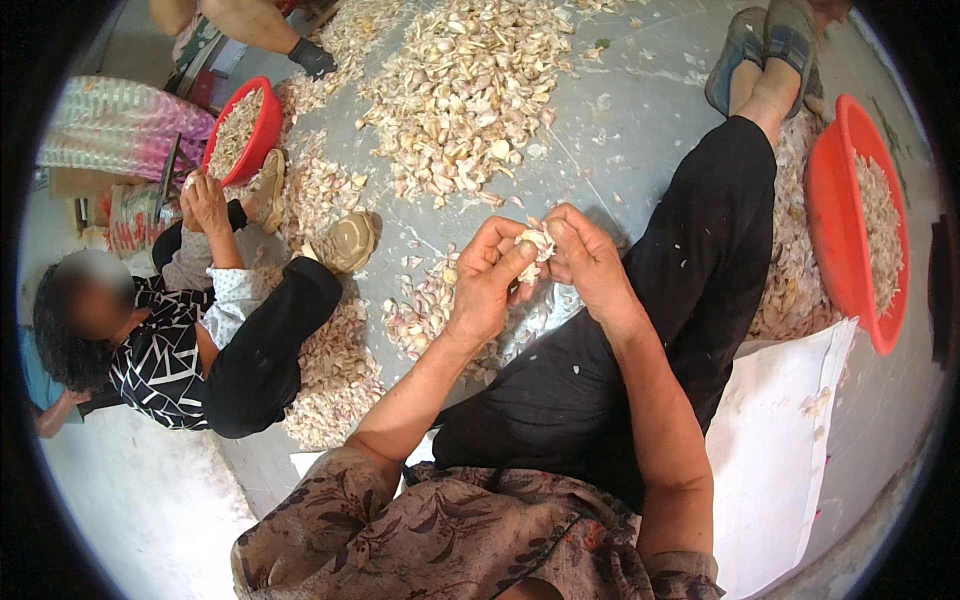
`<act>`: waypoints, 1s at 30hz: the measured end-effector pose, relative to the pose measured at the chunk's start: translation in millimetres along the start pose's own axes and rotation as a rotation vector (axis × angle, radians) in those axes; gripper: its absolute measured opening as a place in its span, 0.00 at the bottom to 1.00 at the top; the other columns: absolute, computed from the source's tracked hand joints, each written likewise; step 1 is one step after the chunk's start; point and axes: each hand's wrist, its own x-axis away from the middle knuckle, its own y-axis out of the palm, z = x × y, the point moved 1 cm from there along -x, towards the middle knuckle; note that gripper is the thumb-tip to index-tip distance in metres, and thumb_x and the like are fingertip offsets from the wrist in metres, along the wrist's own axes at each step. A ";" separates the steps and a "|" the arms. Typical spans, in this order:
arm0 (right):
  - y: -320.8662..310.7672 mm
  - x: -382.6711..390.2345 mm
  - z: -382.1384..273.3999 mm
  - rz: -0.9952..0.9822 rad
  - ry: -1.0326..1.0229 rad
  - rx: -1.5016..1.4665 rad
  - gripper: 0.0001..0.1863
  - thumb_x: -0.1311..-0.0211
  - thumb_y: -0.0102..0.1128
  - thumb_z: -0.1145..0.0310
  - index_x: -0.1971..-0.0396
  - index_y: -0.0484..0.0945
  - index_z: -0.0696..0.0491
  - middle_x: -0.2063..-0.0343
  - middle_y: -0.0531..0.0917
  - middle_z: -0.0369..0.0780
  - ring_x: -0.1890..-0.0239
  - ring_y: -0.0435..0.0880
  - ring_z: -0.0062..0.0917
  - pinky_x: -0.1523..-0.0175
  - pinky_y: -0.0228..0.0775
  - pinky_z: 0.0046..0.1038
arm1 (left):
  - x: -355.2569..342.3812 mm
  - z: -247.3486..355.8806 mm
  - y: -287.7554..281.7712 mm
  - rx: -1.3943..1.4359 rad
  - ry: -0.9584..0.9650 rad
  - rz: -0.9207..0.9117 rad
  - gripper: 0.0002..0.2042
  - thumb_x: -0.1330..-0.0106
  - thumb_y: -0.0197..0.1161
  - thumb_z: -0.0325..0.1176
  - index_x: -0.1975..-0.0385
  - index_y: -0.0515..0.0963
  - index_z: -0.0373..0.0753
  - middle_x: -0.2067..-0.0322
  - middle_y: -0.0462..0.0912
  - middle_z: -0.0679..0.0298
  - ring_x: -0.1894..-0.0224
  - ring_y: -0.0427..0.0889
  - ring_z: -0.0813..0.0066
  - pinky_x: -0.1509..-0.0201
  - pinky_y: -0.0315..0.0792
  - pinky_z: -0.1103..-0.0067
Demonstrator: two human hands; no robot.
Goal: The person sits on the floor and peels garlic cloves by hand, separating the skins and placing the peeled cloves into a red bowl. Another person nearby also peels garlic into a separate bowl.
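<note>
Above my lap, my left hand [487,287] and my right hand [592,265] meet, both with fingers closed. Between their thumbs and fingertips is a small clump of pale garlic cloves [539,240]; the fingers partly cover it, so I cannot tell how many pieces each hand has. Below and left of my left hand, loose garlic cloves [420,305] with pinkish skins lie on the floor. Beyond my hands spreads a large heap of garlic cloves [465,95].
A red basin [838,215] of cloves stands on the right, beside heaped skins [790,265] and a white sack [775,430]. To the left a co-worker [170,350] sits with hands raised near another red basin [268,130]. Another person's foot [312,58] is at the far left.
</note>
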 end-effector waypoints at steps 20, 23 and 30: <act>11.3 5.5 -9.3 0.035 -0.126 0.465 0.17 0.28 0.41 0.59 0.70 0.69 0.57 0.81 0.75 0.47 0.76 0.76 0.45 0.68 0.67 0.38 | 6.1 12.3 17.1 -0.018 -0.004 0.141 0.05 0.35 0.57 0.28 0.62 0.70 0.39 0.77 0.75 0.66 0.80 0.68 0.84 0.83 0.56 0.88; 9.9 4.6 -7.6 0.040 -0.204 0.632 0.17 0.28 0.40 0.59 0.71 0.68 0.58 0.81 0.73 0.48 0.77 0.74 0.44 0.68 0.66 0.37 | 4.5 12.1 10.5 -0.075 -0.011 0.058 0.06 0.37 0.55 0.26 0.61 0.70 0.39 0.79 0.74 0.66 0.82 0.66 0.83 0.83 0.55 0.87; 13.3 8.8 -6.2 -0.006 -0.034 0.375 0.17 0.28 0.42 0.59 0.71 0.68 0.58 0.82 0.73 0.47 0.80 0.73 0.37 0.69 0.66 0.35 | 8.9 2.2 5.6 0.174 -0.020 0.073 0.07 0.38 0.51 0.27 0.62 0.69 0.42 0.83 0.72 0.63 0.86 0.63 0.81 0.84 0.55 0.85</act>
